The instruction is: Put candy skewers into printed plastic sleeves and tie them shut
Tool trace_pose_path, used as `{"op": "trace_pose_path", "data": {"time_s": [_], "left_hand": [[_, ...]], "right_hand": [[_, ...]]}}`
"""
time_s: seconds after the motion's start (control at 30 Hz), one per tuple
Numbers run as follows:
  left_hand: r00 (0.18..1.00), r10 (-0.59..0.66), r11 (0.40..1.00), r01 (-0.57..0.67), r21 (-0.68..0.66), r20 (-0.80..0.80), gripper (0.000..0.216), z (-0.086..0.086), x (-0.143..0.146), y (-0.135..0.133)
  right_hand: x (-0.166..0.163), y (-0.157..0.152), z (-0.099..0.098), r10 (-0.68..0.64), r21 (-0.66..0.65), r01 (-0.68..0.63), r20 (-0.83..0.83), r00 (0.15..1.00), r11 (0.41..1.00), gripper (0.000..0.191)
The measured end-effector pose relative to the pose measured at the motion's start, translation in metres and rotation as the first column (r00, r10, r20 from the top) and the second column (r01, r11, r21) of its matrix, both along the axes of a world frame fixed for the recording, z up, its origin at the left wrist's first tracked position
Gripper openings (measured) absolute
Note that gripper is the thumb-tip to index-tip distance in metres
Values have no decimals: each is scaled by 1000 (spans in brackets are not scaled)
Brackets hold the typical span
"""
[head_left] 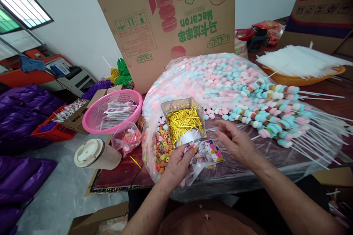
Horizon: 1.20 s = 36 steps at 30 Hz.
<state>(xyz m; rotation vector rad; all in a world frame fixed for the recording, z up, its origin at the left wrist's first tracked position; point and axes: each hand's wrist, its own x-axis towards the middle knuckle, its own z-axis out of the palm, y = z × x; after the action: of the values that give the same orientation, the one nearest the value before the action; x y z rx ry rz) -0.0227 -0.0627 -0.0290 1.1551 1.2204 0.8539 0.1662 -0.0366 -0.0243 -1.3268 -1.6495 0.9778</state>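
Pinched between the thumb and fingers of my left hand (180, 163) is a small clear printed bag (196, 170). More printed bags (213, 151) lie just beside it on the table. My right hand (234, 141) hovers to the right with its fingers apart and nothing visible in them. Behind my left hand sits an open box of gold twist ties (184, 122). Candy skewers (286, 126) in blue, pink and white lie in a pile right of my right hand, their white sticks pointing right. Ring-shaped candies (162, 148) are left of the twist ties.
A large heap of pink and blue candies (204, 77) lies in clear plastic before a tall cardboard box (190, 14). At left stand a pink basket (88, 119) of packets and a lidded cup (106, 156). White sleeves (300, 60) fill an orange basket (306, 80) at right.
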Motion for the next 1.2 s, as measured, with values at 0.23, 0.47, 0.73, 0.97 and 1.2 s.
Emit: {"op": "trace_pose_path", "data": {"time_s": [0.23, 0.47, 0.73, 0.97, 1.2], "left_hand": [[992, -107, 984, 115, -134, 64, 33, 5, 3, -6], [860, -508, 843, 484, -236, -50, 35, 15, -13, 2], [899, -437, 846, 417, -331, 16, 34, 27, -8, 6], [689, -723, 627, 684, -372, 48, 28, 13, -8, 2], [339, -399, 684, 729, -30, -852, 12, 11, -17, -20]], "right_hand": [[-37, -26, -15, 215, -150, -244, -187, 959, 958, 31], [-42, -27, -11, 175, -138, -183, -66, 982, 973, 27], [-29, -16, 4, 17, 443, -151, 291, 956, 884, 21], [-28, -44, -18, 77, 411, -744, 849, 524, 527, 25], [-42, -51, -12, 592, -304, -512, 315, 742, 803, 18]]}}
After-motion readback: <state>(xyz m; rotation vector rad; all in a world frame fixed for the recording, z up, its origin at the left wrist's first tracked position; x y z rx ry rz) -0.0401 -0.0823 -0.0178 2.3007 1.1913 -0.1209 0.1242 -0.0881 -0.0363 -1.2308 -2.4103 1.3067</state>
